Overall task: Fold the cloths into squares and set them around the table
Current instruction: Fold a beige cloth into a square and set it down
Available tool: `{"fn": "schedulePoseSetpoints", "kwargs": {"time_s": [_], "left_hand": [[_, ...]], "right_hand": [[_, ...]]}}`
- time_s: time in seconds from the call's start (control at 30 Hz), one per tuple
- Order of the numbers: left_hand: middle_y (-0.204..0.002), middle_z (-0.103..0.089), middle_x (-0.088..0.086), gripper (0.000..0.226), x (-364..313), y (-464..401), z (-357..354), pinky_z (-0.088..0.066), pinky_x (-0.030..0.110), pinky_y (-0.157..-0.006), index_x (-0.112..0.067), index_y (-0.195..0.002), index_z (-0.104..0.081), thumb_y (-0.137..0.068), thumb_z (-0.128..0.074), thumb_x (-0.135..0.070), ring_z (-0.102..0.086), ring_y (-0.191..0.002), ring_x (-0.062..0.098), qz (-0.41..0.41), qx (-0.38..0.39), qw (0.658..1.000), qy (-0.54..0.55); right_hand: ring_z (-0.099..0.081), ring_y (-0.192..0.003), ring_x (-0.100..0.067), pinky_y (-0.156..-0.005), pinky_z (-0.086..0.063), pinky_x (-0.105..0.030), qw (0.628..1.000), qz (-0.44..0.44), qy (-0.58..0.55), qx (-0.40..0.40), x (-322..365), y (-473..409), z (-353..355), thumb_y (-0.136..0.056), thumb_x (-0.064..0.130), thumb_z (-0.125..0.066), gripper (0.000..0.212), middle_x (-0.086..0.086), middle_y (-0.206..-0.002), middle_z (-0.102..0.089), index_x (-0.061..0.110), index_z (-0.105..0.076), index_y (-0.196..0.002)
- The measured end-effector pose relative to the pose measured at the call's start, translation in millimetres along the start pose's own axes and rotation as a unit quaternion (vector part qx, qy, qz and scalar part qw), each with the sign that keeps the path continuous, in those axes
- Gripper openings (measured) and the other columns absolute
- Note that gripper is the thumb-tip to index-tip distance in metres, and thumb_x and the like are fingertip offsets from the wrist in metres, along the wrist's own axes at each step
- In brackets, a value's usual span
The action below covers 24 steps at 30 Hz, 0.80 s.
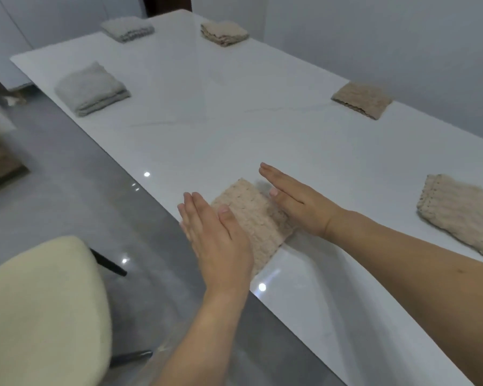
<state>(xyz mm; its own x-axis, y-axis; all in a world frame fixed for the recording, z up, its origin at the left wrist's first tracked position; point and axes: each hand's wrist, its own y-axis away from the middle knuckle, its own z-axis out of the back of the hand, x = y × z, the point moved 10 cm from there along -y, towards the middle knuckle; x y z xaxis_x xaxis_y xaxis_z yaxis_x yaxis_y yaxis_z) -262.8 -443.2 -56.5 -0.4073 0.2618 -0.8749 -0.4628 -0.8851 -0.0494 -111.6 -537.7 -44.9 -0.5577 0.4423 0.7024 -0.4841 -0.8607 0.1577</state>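
Fingers (191, 210) of our left hand (221, 240) lie straight and together, released, grasping nothing; the hand stands edge-on along the left side of a folded pink cloth (251, 218) at the lower centre of the frame. Our right hand (296, 201) is likewise flat, its fingers (273, 176) straight and released, set against the cloth's right side, so the cloth sits between the two palms. Whether either palm truly presses the fabric we cannot tell.

The pink cloth lies at the near edge of the white counter (207, 107), which runs from the lower right toward the upper left. Five more folded cloths rest on it, well apart: a beige cloth (463, 210) at the right edge of the frame, a tan cloth (361, 99) at upper right, another tan cloth (224, 33) at top centre, a grey cloth (127, 28) at upper left, and a larger grey cloth (91, 89) at left along the counter's near edge.

At lower left we see a cream chair (39, 310) standing on the glossy grey floor (67, 196).
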Motion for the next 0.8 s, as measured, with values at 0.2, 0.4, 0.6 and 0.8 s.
{"fn": "schedulePoseSetpoints", "kwargs": {"time_s": [0.2,0.4,0.6,0.8], "left_hand": [[-0.166,-0.002,0.002,0.065,5.3,1.9,-4.2,0.005,0.033,-0.123,-0.008,-0.157,-0.008,-0.100,-0.015,-0.040,0.008,-0.151,0.012,0.035,-0.051,0.998,0.025],[-0.166,-0.003,0.005,0.057,8.4,-1.8,-16.4,0.000,0.036,-0.124,-0.006,-0.156,-0.010,-0.107,-0.023,-0.032,0.007,-0.152,0.016,0.054,-0.064,0.996,0.038],[-0.166,-0.006,0.005,0.056,17.0,-3.3,-15.9,0.003,0.036,-0.123,-0.004,-0.156,-0.013,-0.106,-0.023,-0.029,0.005,-0.152,0.018,0.057,-0.060,0.996,-0.045],[-0.165,-0.006,0.008,0.056,34.1,-1.9,-16.6,0.001,0.040,-0.124,-0.002,-0.155,-0.014,-0.105,-0.024,-0.026,0.006,-0.152,0.023,0.051,-0.040,0.986,-0.156]], "right_hand": [[-0.006,-0.141,0.013,-0.118,-0.005,-0.019,0.999,0.033,-0.022,0.025,5.1,-13.0,-6.6,-0.105,0.037,-0.030,0.049,0.023,-0.159,-0.010,0.032,-0.019,-0.153],[-0.006,-0.142,0.012,-0.119,-0.004,-0.020,0.997,0.038,-0.036,0.055,0.6,-19.5,-27.9,-0.105,0.035,-0.032,0.051,0.022,-0.159,-0.010,0.031,-0.016,-0.153],[-0.005,-0.143,0.005,-0.116,0.000,-0.014,0.996,0.057,0.015,0.062,7.4,-22.2,-38.7,-0.106,0.028,-0.029,0.050,0.016,-0.160,-0.008,0.022,-0.016,-0.154],[-0.002,-0.148,-0.006,-0.118,0.005,-0.021,0.974,0.123,0.187,0.030,4.0,-26.6,-51.8,-0.103,0.036,-0.019,0.056,0.002,-0.163,-0.004,0.015,-0.013,-0.155]]}}
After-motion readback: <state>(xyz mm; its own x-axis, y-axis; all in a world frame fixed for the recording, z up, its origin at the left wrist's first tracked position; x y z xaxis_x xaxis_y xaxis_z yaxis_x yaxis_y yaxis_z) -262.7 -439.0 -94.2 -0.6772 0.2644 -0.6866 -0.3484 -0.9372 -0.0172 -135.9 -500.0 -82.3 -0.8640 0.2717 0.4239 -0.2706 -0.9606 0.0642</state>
